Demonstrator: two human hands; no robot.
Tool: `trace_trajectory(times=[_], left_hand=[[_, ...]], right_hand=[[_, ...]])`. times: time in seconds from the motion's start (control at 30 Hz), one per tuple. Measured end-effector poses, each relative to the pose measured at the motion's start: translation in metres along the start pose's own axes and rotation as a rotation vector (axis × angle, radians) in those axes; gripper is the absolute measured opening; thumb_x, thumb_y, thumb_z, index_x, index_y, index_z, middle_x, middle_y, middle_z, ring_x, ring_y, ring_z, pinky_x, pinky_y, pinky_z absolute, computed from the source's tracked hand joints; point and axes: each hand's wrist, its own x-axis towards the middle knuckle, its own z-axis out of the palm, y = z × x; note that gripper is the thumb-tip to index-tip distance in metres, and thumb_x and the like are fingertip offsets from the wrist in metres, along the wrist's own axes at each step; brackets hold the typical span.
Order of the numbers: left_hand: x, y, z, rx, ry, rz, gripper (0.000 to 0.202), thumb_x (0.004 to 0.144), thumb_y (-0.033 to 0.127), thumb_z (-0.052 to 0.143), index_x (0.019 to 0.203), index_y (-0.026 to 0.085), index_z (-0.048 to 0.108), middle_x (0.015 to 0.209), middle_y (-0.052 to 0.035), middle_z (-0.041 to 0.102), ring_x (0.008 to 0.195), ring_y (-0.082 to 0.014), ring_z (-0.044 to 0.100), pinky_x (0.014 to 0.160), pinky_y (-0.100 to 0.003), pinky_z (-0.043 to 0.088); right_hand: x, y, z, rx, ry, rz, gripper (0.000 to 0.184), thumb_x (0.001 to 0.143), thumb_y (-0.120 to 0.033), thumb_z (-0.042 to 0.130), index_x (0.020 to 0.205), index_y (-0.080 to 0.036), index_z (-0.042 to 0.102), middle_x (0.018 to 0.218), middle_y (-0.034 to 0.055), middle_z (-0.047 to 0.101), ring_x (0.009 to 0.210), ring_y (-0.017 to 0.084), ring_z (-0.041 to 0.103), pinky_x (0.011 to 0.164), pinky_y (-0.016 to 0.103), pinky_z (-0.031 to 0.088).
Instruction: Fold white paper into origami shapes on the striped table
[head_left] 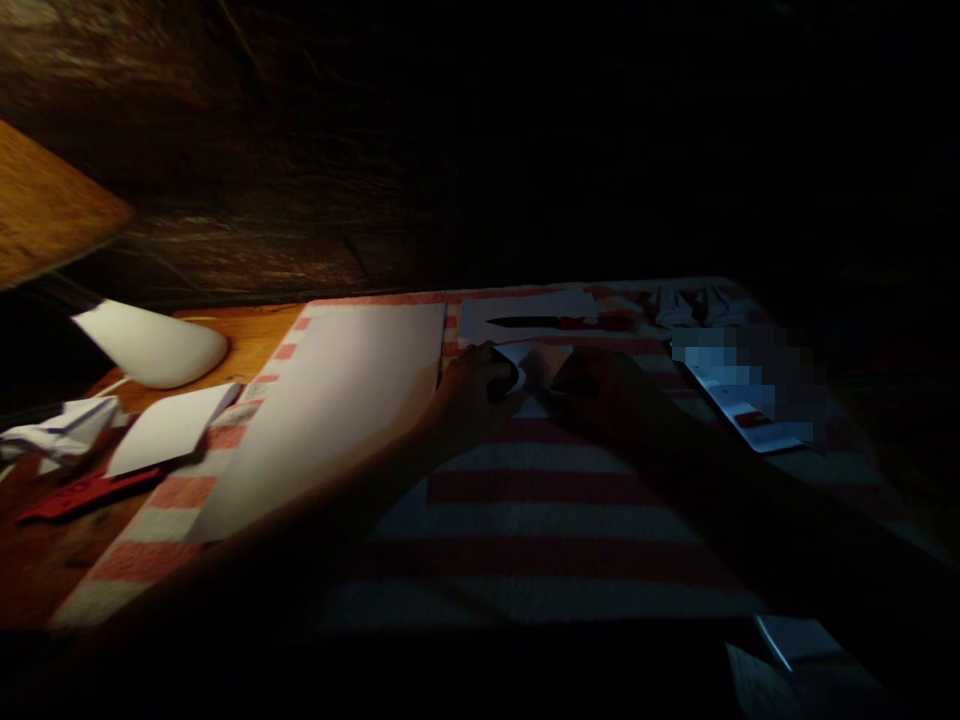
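Observation:
Both hands hold a small piece of folded white paper (534,362) over the striped cloth, near the middle of the view. My left hand (480,375) grips its left side, fingers curled around the edge. On the other side, my right hand (592,385) pinches the paper; it lies in deep shadow and its fingers show poorly. Just beyond the hands, a dark knife (523,322) rests on a white sheet (476,312). A large white sheet of paper (330,400) lies to the left, partly behind my left forearm.
A red-and-white striped cloth (570,487) covers the table. At left are a white lamp (154,345), crumpled paper (64,430), a curled white sheet (169,430) and a red object (90,493). Folded paper shapes (673,306) stand far right, beyond a lit device (739,405), partly pixelated.

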Motion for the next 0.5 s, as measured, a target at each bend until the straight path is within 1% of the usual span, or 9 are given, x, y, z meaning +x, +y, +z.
trace_trajectory(times=[0.1, 0.2, 0.27, 0.33, 0.37, 0.5], left_hand=[[-0.001, -0.002, -0.003, -0.017, -0.011, 0.043, 0.029, 0.085, 0.024, 0.068, 0.06, 0.017, 0.053, 0.084, -0.0038, 0.058, 0.072, -0.0158, 0.055, 0.07, -0.033, 0.048], [-0.003, -0.008, -0.009, -0.036, -0.069, 0.127, 0.017, 0.086, 0.023, 0.067, 0.071, 0.017, 0.063, 0.1, -0.0067, 0.064, 0.084, -0.0198, 0.062, 0.081, -0.039, 0.053], [-0.005, -0.012, -0.014, -0.028, -0.12, 0.191, 0.009, 0.086, 0.023, 0.067, 0.079, 0.018, 0.068, 0.103, -0.0073, 0.066, 0.096, -0.024, 0.063, 0.094, -0.046, 0.051], [-0.007, -0.014, -0.018, -0.018, -0.155, 0.229, 0.009, 0.088, 0.024, 0.066, 0.083, 0.018, 0.071, 0.104, -0.0084, 0.067, 0.107, -0.0271, 0.062, 0.104, -0.051, 0.046], [-0.007, -0.015, -0.019, -0.015, -0.161, 0.237, 0.01, 0.089, 0.025, 0.065, 0.085, 0.018, 0.072, 0.106, -0.0093, 0.067, 0.111, -0.0282, 0.061, 0.107, -0.053, 0.044], [-0.011, -0.014, -0.02, -0.004, -0.158, 0.23, 0.014, 0.09, 0.027, 0.066, 0.097, 0.018, 0.074, 0.117, -0.013, 0.064, 0.123, -0.0311, 0.056, 0.106, -0.052, 0.046]], right_hand=[[0.0, 0.003, -0.003, -0.021, -0.02, -0.044, 0.014, 0.083, -0.03, 0.072, 0.089, -0.018, 0.075, 0.092, 0.0063, 0.069, 0.079, 0.02, 0.065, 0.073, 0.032, 0.048], [0.0, 0.004, -0.01, -0.052, -0.095, -0.132, 0.021, 0.087, -0.037, 0.072, 0.094, -0.018, 0.076, 0.094, 0.0075, 0.069, 0.081, 0.02, 0.065, 0.072, 0.033, 0.049], [-0.001, 0.002, -0.015, -0.063, -0.133, -0.191, 0.025, 0.089, -0.041, 0.07, 0.094, -0.017, 0.076, 0.096, 0.0082, 0.069, 0.082, 0.02, 0.066, 0.073, 0.033, 0.049], [-0.001, 0.001, -0.019, -0.047, -0.147, -0.231, 0.025, 0.091, -0.04, 0.069, 0.092, -0.016, 0.076, 0.096, 0.0085, 0.071, 0.083, 0.02, 0.066, 0.075, 0.032, 0.05], [-0.001, 0.001, -0.021, -0.03, -0.15, -0.245, 0.023, 0.091, -0.038, 0.069, 0.091, -0.016, 0.076, 0.096, 0.0083, 0.072, 0.083, 0.019, 0.067, 0.075, 0.032, 0.05], [-0.001, 0.004, -0.022, 0.008, -0.154, -0.262, 0.016, 0.086, -0.032, 0.075, 0.093, -0.017, 0.076, 0.095, 0.0064, 0.072, 0.083, 0.019, 0.068, 0.076, 0.031, 0.051]])
